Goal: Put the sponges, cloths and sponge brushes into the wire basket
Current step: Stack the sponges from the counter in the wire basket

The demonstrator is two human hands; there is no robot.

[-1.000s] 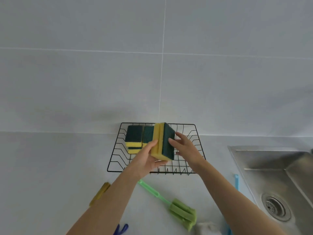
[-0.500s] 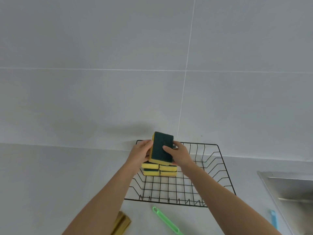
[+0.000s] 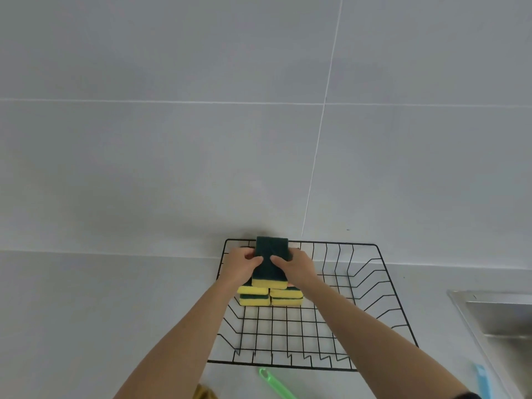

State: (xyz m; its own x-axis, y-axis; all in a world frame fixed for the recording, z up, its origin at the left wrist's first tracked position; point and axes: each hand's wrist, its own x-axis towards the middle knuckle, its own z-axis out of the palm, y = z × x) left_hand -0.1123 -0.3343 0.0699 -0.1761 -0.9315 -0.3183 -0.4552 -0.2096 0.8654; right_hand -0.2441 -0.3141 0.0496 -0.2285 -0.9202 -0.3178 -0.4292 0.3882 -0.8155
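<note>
A black wire basket [image 3: 385, 292] stands on the counter against the tiled wall. In its far left corner sit stacked yellow sponges [image 3: 269, 296] with dark green scrub faces. On top of that stack lies another yellow-and-green sponge [image 3: 272, 254], green face up. My left hand [image 3: 241, 264] grips its left side and my right hand [image 3: 296, 266] grips its right side. A green sponge-brush handle [image 3: 275, 383] lies on the counter in front of the basket; its head is out of frame.
A steel sink [image 3: 501, 321] is at the right edge. A blue brush handle [image 3: 482, 381] lies near the sink's front corner. A yellow-brown item [image 3: 204, 393] peeks in at the bottom edge beside my left forearm.
Both hands carried the sponge from above the basket's front to its far left corner and lowered it flat onto the stack. The view tilted upward.
</note>
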